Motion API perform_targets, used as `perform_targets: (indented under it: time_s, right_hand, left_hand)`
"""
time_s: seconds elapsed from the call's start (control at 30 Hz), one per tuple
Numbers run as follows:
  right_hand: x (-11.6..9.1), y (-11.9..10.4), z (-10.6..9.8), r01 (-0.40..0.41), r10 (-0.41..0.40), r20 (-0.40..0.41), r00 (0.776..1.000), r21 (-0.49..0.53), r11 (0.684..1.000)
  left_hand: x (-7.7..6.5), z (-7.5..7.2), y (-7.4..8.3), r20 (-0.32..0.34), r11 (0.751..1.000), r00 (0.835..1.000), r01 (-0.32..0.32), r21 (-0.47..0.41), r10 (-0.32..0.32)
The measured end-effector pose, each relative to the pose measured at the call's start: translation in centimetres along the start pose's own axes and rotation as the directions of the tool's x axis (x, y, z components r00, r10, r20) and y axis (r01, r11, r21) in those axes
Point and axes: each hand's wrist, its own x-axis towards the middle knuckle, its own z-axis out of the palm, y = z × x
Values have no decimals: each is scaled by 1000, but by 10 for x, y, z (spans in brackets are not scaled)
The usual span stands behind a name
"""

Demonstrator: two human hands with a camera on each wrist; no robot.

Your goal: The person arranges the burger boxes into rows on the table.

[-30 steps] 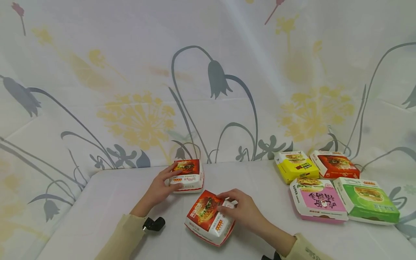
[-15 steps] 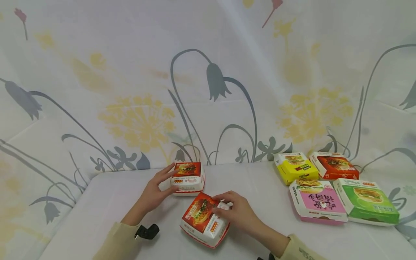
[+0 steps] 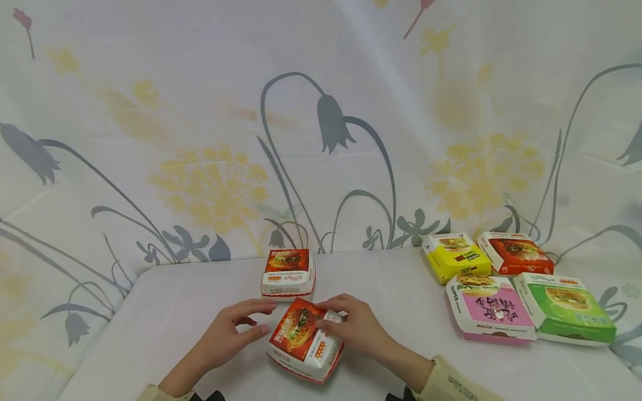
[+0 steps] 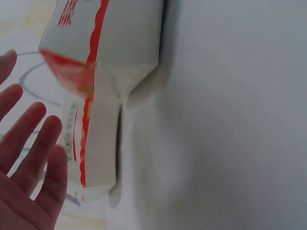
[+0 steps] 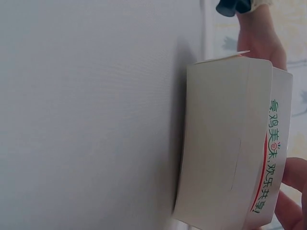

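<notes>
A red-and-white burger box (image 3: 296,328) with a burger picture lies turned at an angle near the front middle of the white table. My right hand (image 3: 358,328) grips it at its right side, the thumb on the lid and the index finger by the far corner. In the right wrist view, fingertips of that hand rest along the lettered side of the burger box (image 5: 225,139). To its left, my left hand (image 3: 228,334) holds nothing, its fingers apart and pointing at the box. Just behind stands a second red-and-white burger box (image 3: 288,273).
Grouped at the right are a yellow burger box (image 3: 458,262), a red one (image 3: 519,256), a pink one (image 3: 494,312) and a green one (image 3: 567,312). Behind the white table (image 3: 396,284) hangs a flower-patterned cloth (image 3: 321,184).
My left hand has let go of the rear burger box and come back toward me, beside the front one. My right hand has shifted left with the front burger box.
</notes>
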Motion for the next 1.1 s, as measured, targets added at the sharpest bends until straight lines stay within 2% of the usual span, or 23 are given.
perform_targets:
  time_s: [0.13,0.23,0.43,0.63,0.93,1.1]
  right_hand:
    - [3,-2,5,29,-29,-2,1000,11,1000]
    - [4,-3,9,39,-39,-1,999,26,999]
    - [5,-5,13,36,-36,6,999,33,999]
    - [4,-7,14,21,-21,14,1000,27,999]
    - [-4,-7,13,58,-58,15,998,8,998]
    - [-6,-8,12,51,-51,10,999,1,999]
  left_hand:
    - [-4,5,4,77,1000,997,-5,-17,7]
    - [-6,8,3,104,1000,995,2,-19,0]
    - [-8,9,-2,114,1000,993,17,-13,-15]
    - [-8,4,-4,135,1000,991,12,-5,-11]
    - [-6,-6,-13,138,994,986,96,-48,-89]
    - [-5,-7,-14,123,994,987,108,-5,-107]
